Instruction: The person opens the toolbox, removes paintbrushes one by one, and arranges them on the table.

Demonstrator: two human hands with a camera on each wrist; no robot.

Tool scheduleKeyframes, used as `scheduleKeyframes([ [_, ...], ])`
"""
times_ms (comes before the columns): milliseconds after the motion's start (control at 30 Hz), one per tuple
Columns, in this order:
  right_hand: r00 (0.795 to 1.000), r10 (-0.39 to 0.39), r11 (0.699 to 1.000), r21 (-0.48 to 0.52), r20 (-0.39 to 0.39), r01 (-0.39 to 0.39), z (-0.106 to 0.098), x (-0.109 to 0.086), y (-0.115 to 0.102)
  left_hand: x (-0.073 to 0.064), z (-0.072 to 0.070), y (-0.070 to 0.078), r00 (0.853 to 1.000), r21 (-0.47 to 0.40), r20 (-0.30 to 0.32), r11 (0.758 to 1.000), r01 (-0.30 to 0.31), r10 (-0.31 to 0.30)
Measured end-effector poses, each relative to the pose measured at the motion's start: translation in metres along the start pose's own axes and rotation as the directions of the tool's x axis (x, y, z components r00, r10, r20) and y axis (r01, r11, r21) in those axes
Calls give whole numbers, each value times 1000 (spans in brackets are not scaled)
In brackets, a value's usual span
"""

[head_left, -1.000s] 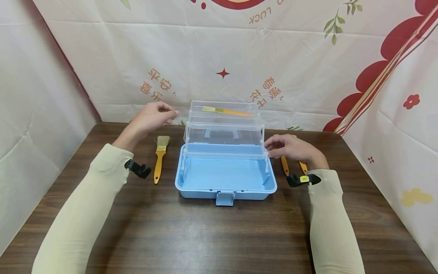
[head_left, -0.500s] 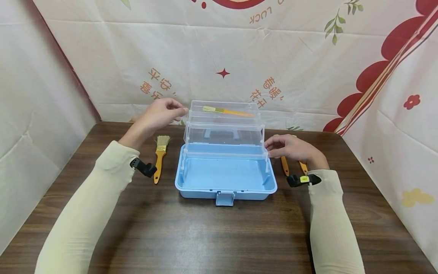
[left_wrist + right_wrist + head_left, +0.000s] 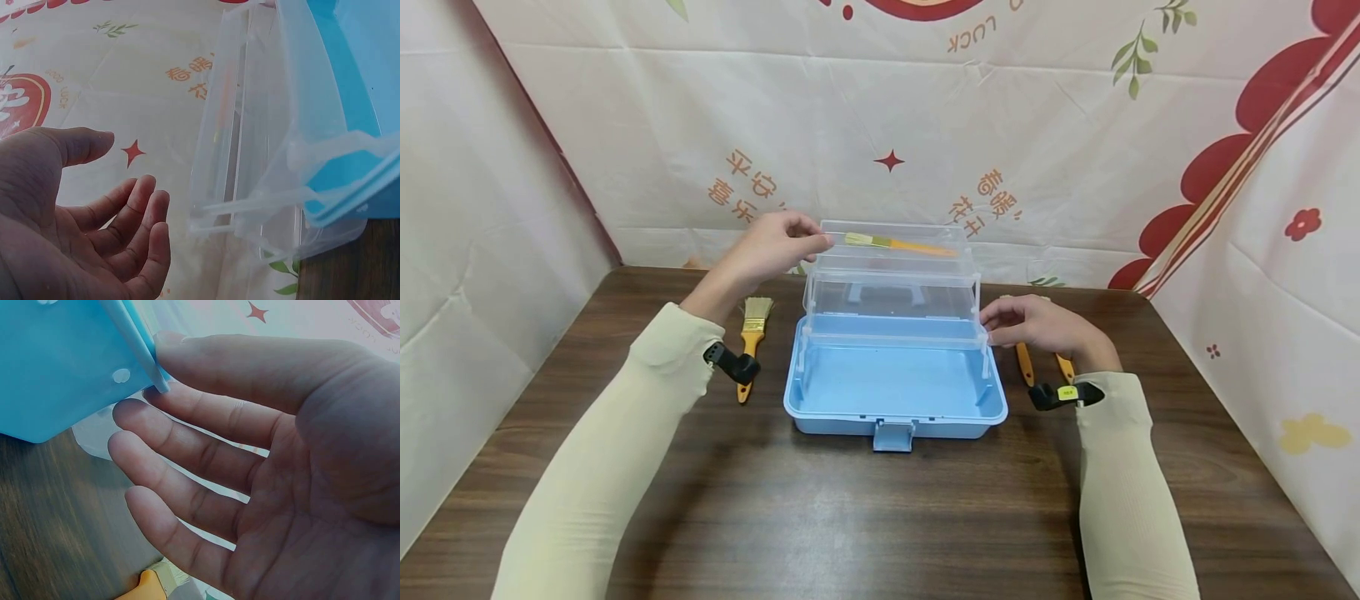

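A light blue toolbox (image 3: 895, 425) stands unfolded on the table, its clear plastic trays (image 3: 891, 279) raised above the base. In the upper tray lies a paintbrush (image 3: 917, 247) with a yellow handle. My left hand (image 3: 775, 250) is at the left end of that tray. In the left wrist view its thumb and fingers (image 3: 140, 206) are apart with nothing between them. At the toolbox's right side, my right hand (image 3: 1037, 323) pinches the blue rim (image 3: 140, 353) between thumb and index finger, the other fingers loosely extended.
Left of the toolbox lies another paintbrush (image 3: 755, 321), partly covered by my left wrist camera in the head view. Two orange brush handles (image 3: 1025, 364) show beneath my right hand. A printed cloth (image 3: 887, 100) hangs behind the brown table (image 3: 880, 517).
My left hand has moved right, from beside the toolbox to the upper tray's left end. My right hand has stayed at the rim.
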State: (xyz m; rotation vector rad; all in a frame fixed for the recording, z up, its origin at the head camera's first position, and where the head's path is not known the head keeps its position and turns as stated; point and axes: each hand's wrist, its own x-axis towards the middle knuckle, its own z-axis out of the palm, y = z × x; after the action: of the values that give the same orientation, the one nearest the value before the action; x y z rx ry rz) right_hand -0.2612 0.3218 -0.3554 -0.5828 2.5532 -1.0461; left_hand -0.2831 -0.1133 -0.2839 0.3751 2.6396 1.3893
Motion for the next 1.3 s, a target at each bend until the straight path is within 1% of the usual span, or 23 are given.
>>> scheduleKeyframes([
  [133, 1000, -6, 1000, -3, -1, 6, 0, 0, 0, 2, 4, 4, 1000, 10, 5, 1000, -11, 11],
  [367, 1000, -3, 1000, 3, -7, 3, 1, -1, 0, 5, 11, 11, 999, -9, 26, 1000, -21, 21],
  [567, 1000, 4, 1000, 9, -5, -4, 1, -1, 2, 8, 17, 16, 999, 18, 33, 999, -31, 31],
  [767, 1000, 8, 1000, 9, 0, -8, 1, 0, 3, 11, 20, 20, 999, 19, 44, 999, -31, 31],
  [1033, 1000, 6, 1000, 5, -3, -6, 0, 1, 3, 19, 24, 29, 998, 61, 42, 997, -39, 37],
  [1133, 1000, 5, 1000, 3, -4, -5, 0, 1, 2, 24, 25, 30, 998, 57, 41, 998, -42, 39],
  [1300, 1000, 10, 1000, 8, -6, -10, 1, 0, 3, 32, 27, 30, 997, 58, 43, 996, -68, 66],
])
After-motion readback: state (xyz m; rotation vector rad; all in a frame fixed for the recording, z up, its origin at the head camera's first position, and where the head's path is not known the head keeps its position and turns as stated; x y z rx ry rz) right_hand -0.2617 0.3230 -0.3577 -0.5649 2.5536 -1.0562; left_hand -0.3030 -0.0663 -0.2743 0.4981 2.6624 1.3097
